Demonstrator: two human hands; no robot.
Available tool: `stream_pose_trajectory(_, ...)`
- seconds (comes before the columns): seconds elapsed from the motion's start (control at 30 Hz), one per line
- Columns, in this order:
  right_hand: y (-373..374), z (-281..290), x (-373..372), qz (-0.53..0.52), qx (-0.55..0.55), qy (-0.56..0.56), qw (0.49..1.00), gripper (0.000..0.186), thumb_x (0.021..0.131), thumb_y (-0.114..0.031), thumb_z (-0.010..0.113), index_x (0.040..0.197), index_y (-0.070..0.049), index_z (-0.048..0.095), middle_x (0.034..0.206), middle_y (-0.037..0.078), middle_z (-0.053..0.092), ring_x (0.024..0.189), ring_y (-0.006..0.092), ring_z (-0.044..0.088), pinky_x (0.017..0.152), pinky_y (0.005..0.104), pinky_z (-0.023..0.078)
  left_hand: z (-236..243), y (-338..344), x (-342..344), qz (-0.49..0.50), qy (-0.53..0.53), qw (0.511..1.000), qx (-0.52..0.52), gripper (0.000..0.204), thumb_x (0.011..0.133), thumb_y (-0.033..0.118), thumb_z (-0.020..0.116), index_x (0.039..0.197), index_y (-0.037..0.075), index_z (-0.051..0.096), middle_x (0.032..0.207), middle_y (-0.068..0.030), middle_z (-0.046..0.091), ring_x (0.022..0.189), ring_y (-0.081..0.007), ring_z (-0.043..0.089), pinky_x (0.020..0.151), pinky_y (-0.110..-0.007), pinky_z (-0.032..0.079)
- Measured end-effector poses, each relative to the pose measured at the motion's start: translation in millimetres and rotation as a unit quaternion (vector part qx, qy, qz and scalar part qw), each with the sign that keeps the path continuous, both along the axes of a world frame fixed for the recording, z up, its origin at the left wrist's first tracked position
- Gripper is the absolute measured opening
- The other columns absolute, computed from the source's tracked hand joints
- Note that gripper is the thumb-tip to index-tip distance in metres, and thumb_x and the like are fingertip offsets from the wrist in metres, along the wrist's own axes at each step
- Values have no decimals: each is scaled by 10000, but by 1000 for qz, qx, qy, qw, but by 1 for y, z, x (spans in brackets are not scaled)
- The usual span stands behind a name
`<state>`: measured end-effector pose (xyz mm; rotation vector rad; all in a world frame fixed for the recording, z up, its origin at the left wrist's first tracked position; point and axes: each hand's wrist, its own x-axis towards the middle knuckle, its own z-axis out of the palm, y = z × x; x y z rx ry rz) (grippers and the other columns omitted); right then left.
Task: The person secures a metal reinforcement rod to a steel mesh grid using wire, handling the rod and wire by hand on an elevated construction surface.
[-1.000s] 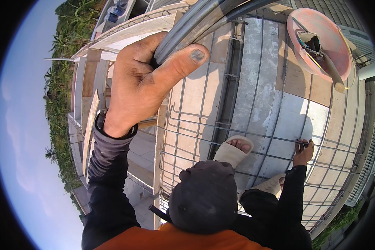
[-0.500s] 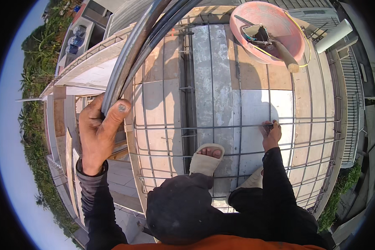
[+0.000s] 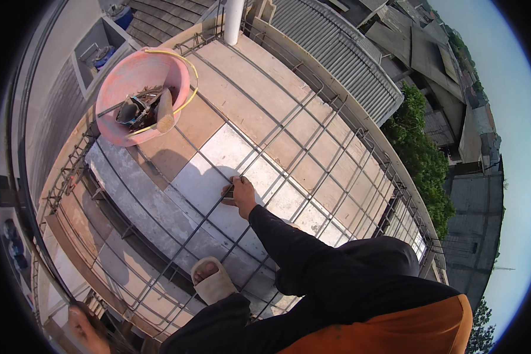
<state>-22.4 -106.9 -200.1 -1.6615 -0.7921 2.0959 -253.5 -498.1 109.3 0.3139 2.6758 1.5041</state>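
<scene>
My left hand (image 3: 87, 331), low at the left rim and partly blurred, is closed around a bundle of long dark steel bars (image 3: 23, 159). The bars run up along the left rim, looking bent there. Farther in, my right hand (image 3: 242, 196) is closed with its fingertips about a rebar (image 3: 202, 226) of the steel grid. Whether something small is also between those fingers, I cannot make out. Under the grid lie pale boards (image 3: 218, 150) and a grey strip (image 3: 141, 189). My sandalled foot (image 3: 209, 277) stands on the grey strip, among the bars.
A pink basin (image 3: 115, 88) with a yellow cord, a wooden-handled tool (image 3: 165, 112) and scraps sits at the far left. A white pipe (image 3: 233, 23) rises at the far edge. Corrugated roofing (image 3: 336, 53) and a green tree (image 3: 416, 135) lie beyond the raised board edge.
The view has swung to the right, so the basin and bar bundle now appear farther left. My left hand still grips the bundle; my right hand stays at the grid.
</scene>
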Motion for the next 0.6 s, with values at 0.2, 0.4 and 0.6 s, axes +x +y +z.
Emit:
stream_pose_trajectory(0.2, -5, 58, -13, -59, 248, -173, 951, 410, 1037, -330, 605, 1291, -20, 516, 990, 105, 630, 776, 160, 623, 612, 311, 541, -6, 23, 24, -74, -139, 986, 63, 361, 1040, 395, 648, 859, 89, 584, 653, 49, 493, 532, -22, 402, 487, -225, 280)
stream_pose_trajectory(0.4, -93, 209, -91, 315, 248, 308, 862, 404, 1030, -393, 668, 1221, -38, 647, 957, 39, 662, 842, 83, 606, 751, 261, 507, -24, 84, 63, -126, -171, 977, 20, 229, 1025, 202, 635, 851, 62, 586, 640, 38, 475, 546, -27, 401, 506, -226, 285)
stream_pose_trajectory(0.6, -107, 263, -89, 370, 189, 242, 877, 368, 1018, -339, 700, 1188, -14, 669, 951, 47, 686, 859, 70, 626, 731, 261, 515, -27, 127, 77, -180, -180, 967, -20, 195, 1006, 170, 662, 923, -6, 654, 675, -13, 591, 589, -64, 542, 527, -236, 401)
